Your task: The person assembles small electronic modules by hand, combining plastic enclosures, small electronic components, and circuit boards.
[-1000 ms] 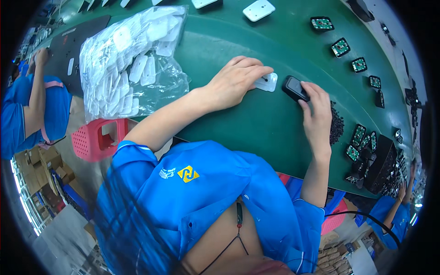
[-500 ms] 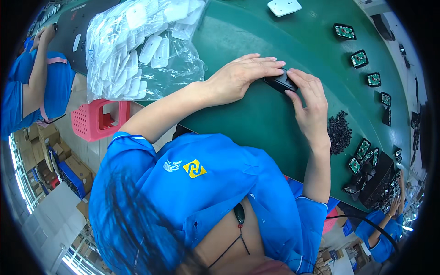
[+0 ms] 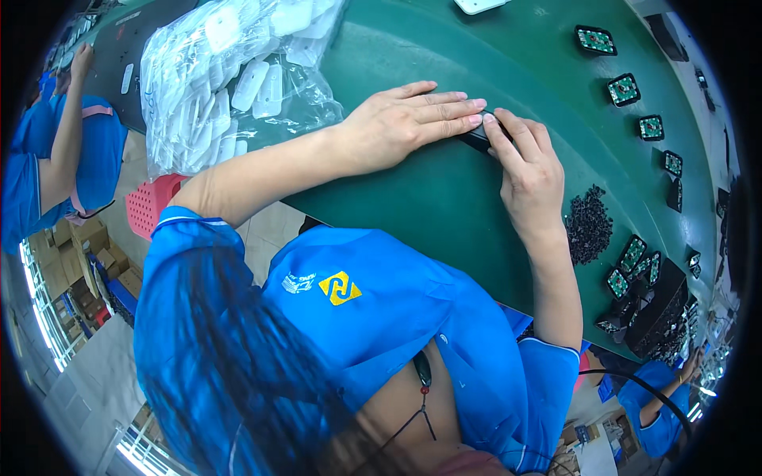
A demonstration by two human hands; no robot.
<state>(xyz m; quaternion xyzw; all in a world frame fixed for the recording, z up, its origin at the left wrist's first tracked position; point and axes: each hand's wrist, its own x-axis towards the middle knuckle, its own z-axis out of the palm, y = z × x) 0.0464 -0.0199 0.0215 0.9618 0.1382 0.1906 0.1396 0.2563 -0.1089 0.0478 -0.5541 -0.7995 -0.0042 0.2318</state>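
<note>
A small black plastic case point(image 3: 478, 141) lies on the green table, mostly covered by my hands. My left hand point(image 3: 405, 123) reaches across from the left, its fingers stretched out flat and the tips resting on the case's top. Its thumb is hidden. My right hand point(image 3: 530, 170) is bent around the case's right side, with fingertips pressed on the top close to the left fingertips. How its thumb sits cannot be made out. Right of that hand is a heap of small black parts point(image 3: 588, 226).
A clear bag point(image 3: 198, 95) of white plastic covers lies at the left. Black housings with green circuit boards point(image 3: 624, 90) line the table's right side, more sitting by a black bin point(image 3: 663, 309). A white cover point(image 3: 479, 5) is at the far edge. Co-workers sit left and lower right.
My right hand has shifted from gripping the case's side to fingers over its top. My left hand has flattened further across it, covering more of the case. The view has shifted slightly.
</note>
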